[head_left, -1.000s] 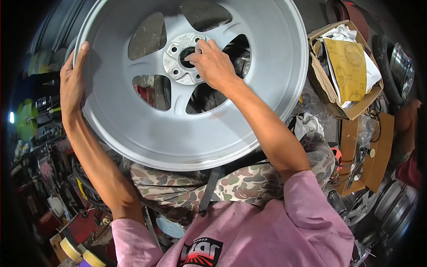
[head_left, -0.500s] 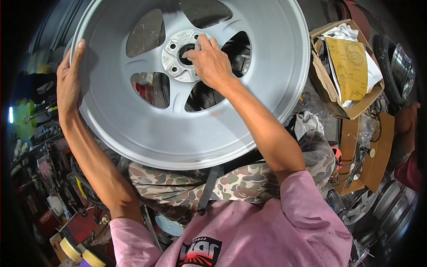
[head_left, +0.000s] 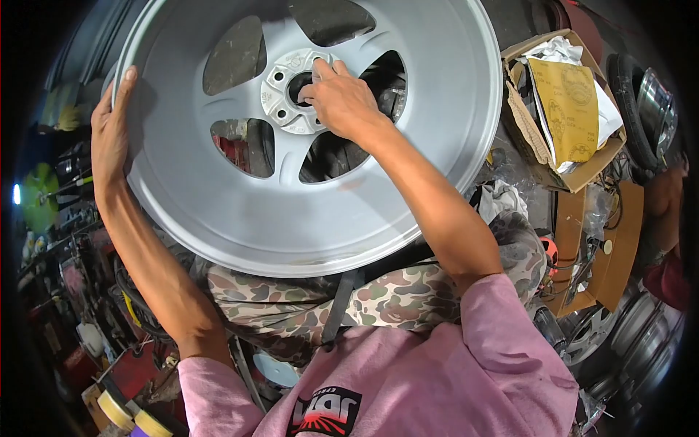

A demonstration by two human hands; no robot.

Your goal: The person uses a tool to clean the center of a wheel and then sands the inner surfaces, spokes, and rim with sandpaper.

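Note:
A large grey car wheel rim rests tilted above my lap, its inner side facing me. At its left edge, my left hand is closed around the lip, thumb on the inside face and fingers behind. My right hand is over the bare-metal hub, fingers bent together at the right side of the centre hole and bolt holes. Whatever these fingertips may pinch is hidden or too small to make out. A faint reddish smudge shows on the barrel below the spokes.
At the right, a cardboard box holds brown sandpaper and white paper. A tyre and several other wheel rims stand beyond it. Another person's arm shows at the far right. Rolls of tape and tools lie at the left.
My right hand's fingers have shifted slightly at the hub, still beside the centre hole. The left hand keeps its hold on the wheel rim. The whole view has shifted a little.

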